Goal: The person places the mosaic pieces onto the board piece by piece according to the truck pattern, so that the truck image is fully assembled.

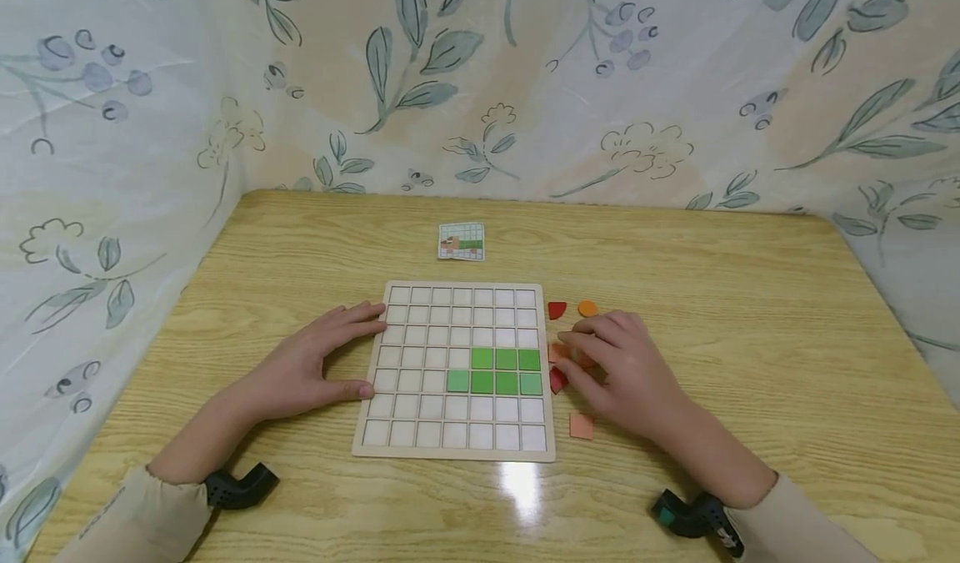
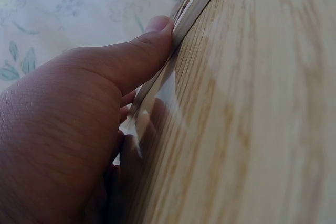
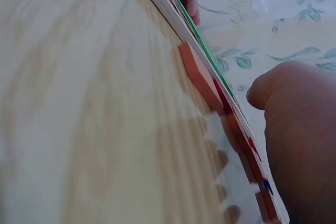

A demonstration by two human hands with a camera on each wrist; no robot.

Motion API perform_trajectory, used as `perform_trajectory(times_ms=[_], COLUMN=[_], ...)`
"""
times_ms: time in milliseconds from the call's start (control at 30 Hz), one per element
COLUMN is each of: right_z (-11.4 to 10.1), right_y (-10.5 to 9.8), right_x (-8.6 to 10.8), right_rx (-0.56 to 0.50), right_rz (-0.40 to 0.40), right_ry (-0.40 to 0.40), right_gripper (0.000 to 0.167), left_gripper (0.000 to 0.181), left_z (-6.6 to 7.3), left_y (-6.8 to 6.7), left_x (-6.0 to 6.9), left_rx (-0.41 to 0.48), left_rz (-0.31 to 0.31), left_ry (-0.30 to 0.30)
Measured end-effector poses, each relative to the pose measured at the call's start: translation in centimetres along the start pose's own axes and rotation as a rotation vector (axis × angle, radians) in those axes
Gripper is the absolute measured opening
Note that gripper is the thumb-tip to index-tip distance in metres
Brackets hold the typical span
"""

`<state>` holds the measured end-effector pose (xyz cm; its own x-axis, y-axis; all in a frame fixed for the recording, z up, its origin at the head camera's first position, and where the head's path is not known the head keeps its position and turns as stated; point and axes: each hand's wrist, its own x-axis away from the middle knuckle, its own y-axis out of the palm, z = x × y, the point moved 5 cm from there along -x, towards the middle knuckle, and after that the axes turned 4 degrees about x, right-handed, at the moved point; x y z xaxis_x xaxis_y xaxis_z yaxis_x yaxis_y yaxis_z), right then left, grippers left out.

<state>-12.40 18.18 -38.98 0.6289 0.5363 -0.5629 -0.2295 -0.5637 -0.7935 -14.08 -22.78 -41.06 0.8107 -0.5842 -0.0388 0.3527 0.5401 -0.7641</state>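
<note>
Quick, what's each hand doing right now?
Left hand: open, touching the left edge of the board.
Right hand: by the loose pieces; whether it holds one cannot be told.

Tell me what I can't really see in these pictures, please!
Head view: the right hand partly covers some orange pieces, so whether it pinches one can't be told.
Head view: the card is too small to read every square.
Left wrist view: the grid board is edge-on and cut off at the top, so its squares can't be counted.
Right wrist view: the blue bit is too tiny and blurred to name.
</note>
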Motion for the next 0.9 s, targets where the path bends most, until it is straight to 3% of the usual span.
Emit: perform_trajectory(times_ms=[233,433,900], right_z=[1.2,2.0,4.1], right_y=[-1.4,-2.4,-4.7], right_x=[1.1,1.9,4.1], right_rx=[0.018,0.052,0.113], right_rz=[0.034,0.055,0.106], right_ry=[0.044,0.076,0.147], right_gripper=[0.03,0.058,0.061], left_gripper=[0.086,0.087,0.087], left_z=[-0.1,-0.1,-0.1], left_y=[0.1,0.0,0.0], left_x=[0.0,0.1,0.1], left_rx=[-0.004,0.0,-0.003], left_rz=[0.002,0.004,0.002], left_ry=[0.004,-0.001,-0.007])
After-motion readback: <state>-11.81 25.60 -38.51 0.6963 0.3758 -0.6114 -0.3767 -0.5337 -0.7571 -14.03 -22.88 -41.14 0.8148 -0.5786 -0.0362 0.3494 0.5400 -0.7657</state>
